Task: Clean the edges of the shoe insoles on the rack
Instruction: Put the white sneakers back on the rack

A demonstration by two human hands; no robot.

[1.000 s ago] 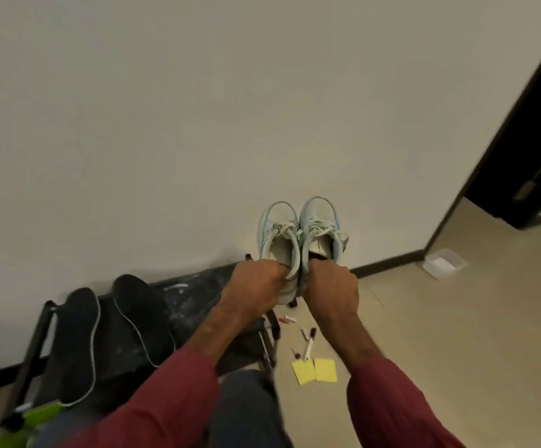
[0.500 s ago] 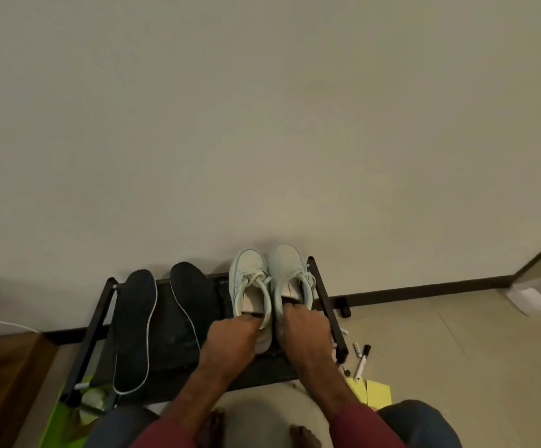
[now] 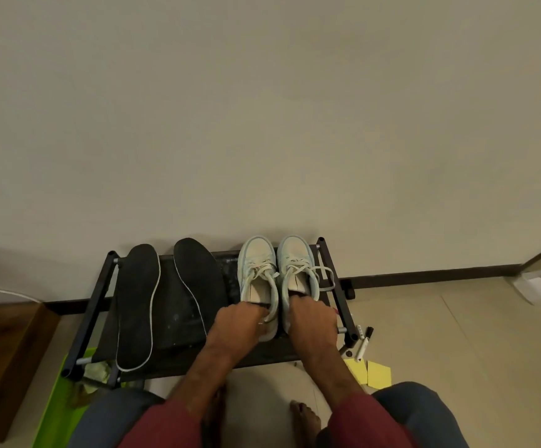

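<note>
Lifted clear of the rack a second ago, the left sneaker and right sneaker now stand side by side on its right end, toes toward the wall. The left hand grips the left sneaker's heel, fingers curled into the opening; the right hand grips the right sneaker's heel likewise. Two black, white-edged insoles, the left insole and right insole, lie on the rack's left half, apart from both hands. Markers and yellow notes lie on the floor beside the rack's right post.
</note>
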